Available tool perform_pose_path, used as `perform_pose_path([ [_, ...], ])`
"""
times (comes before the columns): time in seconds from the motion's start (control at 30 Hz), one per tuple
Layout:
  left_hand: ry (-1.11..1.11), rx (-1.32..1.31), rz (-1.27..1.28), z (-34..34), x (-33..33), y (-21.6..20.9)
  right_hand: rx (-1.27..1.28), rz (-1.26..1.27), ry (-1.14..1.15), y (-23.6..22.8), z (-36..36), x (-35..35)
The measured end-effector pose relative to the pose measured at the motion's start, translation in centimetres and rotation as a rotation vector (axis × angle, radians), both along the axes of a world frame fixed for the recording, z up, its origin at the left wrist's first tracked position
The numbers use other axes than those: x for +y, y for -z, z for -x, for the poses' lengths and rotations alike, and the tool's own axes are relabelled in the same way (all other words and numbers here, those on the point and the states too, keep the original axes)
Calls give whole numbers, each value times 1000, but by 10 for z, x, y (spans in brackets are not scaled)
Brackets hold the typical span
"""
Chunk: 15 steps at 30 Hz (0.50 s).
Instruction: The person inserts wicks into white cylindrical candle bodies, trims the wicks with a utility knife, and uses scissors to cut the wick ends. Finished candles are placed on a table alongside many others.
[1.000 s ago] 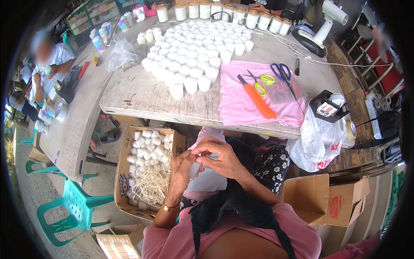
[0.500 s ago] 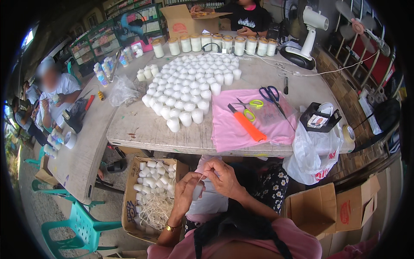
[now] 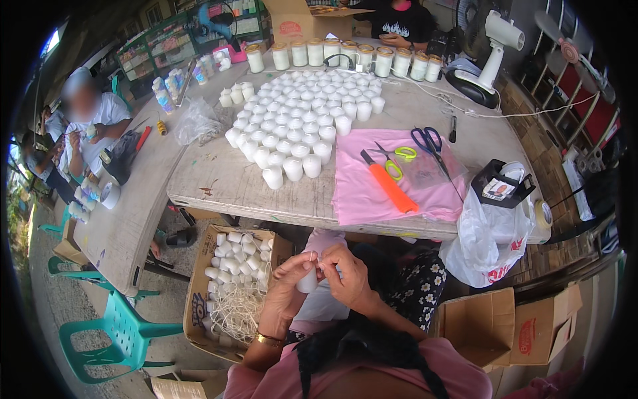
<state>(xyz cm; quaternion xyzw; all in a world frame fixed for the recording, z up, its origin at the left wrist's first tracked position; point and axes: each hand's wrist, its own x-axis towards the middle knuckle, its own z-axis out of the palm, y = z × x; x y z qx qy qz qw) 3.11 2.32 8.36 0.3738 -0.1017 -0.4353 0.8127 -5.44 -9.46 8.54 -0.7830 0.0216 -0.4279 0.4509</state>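
A small white votive candle (image 3: 308, 282) is held over my lap by my left hand (image 3: 284, 292), whose fingers close round its side. My right hand (image 3: 347, 278) has its thumb and fingers pinched together at the candle's upper end. A thin pale wick tip shows there, though what exactly the right fingers grip is partly hidden. Just left of my hands, a cardboard box (image 3: 199, 282) on the floor contains loose white candles (image 3: 232, 258) and a tangle of pale wicks (image 3: 238, 322). Many finished-looking white candles (image 3: 292, 123) stand in close rows on the table.
On the table, a pink cloth (image 3: 352, 189) bears an orange-handled cutter (image 3: 392, 188) and scissors (image 3: 432, 146). Glass jar candles (image 3: 383, 63) line the back, beside a white fan (image 3: 495, 53). A plastic bag (image 3: 488, 239) hangs at right. A green chair (image 3: 126, 332) stands left. Co-workers sit opposite and left.
My right fingers have come down closer to the candle's top, and more of the candle's side now shows. The view has shifted slightly.
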Motion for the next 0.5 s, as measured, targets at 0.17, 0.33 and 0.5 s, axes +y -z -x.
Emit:
perform_pose_path([
  [0.17, -270, -953, -286, -2, -6, 3, 83, -17, 25, -12, 4, -4],
  [0.33, -300, -1156, -332, -2, 0, 1, 240, -308, -75, -16, 5, 0],
  [0.5, -347, -1244, -309, -6, 5, 2, 293, -696, -251, -15, 3, -2],
])
